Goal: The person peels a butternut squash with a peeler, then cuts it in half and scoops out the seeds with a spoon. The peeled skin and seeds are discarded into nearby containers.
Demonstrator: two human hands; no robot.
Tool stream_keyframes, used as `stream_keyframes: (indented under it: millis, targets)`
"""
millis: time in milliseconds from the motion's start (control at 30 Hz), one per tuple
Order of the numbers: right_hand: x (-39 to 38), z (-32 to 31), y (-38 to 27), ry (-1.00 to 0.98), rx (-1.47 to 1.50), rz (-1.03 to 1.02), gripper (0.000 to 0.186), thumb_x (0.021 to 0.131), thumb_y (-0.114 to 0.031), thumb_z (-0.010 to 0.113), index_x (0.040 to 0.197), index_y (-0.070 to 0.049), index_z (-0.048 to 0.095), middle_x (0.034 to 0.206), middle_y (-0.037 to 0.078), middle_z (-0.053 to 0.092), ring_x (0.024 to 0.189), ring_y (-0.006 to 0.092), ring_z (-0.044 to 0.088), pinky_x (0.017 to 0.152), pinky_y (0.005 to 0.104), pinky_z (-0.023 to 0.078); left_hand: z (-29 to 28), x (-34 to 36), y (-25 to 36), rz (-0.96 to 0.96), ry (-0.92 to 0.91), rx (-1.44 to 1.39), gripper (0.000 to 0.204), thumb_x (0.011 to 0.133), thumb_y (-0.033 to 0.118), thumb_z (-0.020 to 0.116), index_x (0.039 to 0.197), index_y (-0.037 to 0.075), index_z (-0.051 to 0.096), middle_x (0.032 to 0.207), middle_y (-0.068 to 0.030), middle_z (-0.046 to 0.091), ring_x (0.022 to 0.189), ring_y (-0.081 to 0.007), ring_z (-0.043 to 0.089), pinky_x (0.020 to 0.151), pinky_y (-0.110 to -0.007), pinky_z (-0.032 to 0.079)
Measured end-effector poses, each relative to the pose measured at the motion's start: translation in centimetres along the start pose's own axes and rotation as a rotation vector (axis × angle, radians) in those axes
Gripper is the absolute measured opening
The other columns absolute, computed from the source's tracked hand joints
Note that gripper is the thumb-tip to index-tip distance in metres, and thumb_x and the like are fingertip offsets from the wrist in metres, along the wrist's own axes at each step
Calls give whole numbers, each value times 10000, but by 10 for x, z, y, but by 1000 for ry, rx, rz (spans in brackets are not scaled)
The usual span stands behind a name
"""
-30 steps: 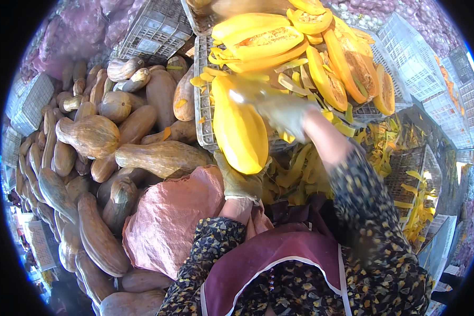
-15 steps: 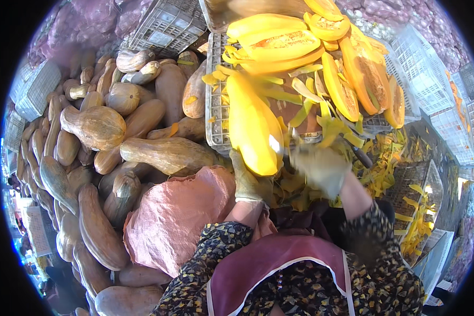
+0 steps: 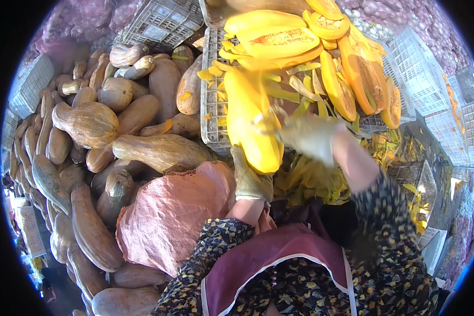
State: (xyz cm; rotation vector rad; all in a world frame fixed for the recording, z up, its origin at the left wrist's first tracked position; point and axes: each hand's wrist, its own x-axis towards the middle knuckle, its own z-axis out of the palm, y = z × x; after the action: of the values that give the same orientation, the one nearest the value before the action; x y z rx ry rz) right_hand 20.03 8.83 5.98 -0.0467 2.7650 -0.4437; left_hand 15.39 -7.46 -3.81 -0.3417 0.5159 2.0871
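My gloved left hand (image 3: 250, 174) grips the lower end of a long, peeled yellow squash (image 3: 247, 113), which stands slanted against the edge of a white plastic crate (image 3: 212, 121). My gloved right hand (image 3: 305, 138) is blurred by motion over the squash's right side; it holds a shiny tool (image 3: 266, 121), apparently a peeler, at the squash's surface. Beyond them, halved yellow squashes (image 3: 279, 39) with seeds showing lie with loose peel strips on the crate. A heap of peel (image 3: 310, 176) lies below, right of my left hand.
Unpeeled tan squashes (image 3: 84, 126) are piled on the left, with a pink cloth or sack (image 3: 174, 221) among them. Stacked pale crates (image 3: 424, 79) stand at the right, others (image 3: 163, 26) at the back. Purple mesh sacks of bulbs (image 3: 63, 26) edge the scene.
My right hand was up over the squash, swung down and right beside it, and now is back up and leftward on its surface. My left hand keeps its grip on the squash.
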Motion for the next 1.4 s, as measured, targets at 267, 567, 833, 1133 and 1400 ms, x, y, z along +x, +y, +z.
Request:
stream_keyframes:
  millis: [267,567,833,1133,1400]
  targets:
    - [-93,88,-50,164,448,593,322,981,-288,424,1055,-55,634,1143,230,629,1072,354,622,941,432,495,1,7,11,-94,131,125,750,896,744,426,1419,207,457,1399,-47,532,1241,-297,534,878,-460,515]
    - [52,-54,-3,-145,183,473,331,932,-105,483,1230,-40,610,1114,124,702,816,251,676,761,377,556,-2,8,9,-89,60,207,758,883,763,422,1420,230,453,1391,-32,542,1228,-271,549,914,-510,493]
    - [-91,98,-78,-287,159,186,383,973,-354,482,1174,-55,613,922,163,692,886,351,687,863,433,533,-1,8,12,-139,101,160,756,913,732,406,1433,186,452,1412,-64,540,1264,-284,533,980,-533,484]
    - [-7,34,-1,545,707,542,491,831,-93,662,1297,-82,509,1204,62,602,1162,257,519,994,385,457,-14,32,27,7,-18,184,660,975,584,471,1440,117,440,1421,-75,526,1273,-270,527,1079,-448,420]
    - [52,137,24,945,1596,209,565,946,-316,642,1381,-1,465,1228,90,606,1061,184,587,934,304,465,-18,0,40,295,-24,925,499,1000,344,535,1395,52,443,1290,-117,576,1180,-206,569,979,-331,493]
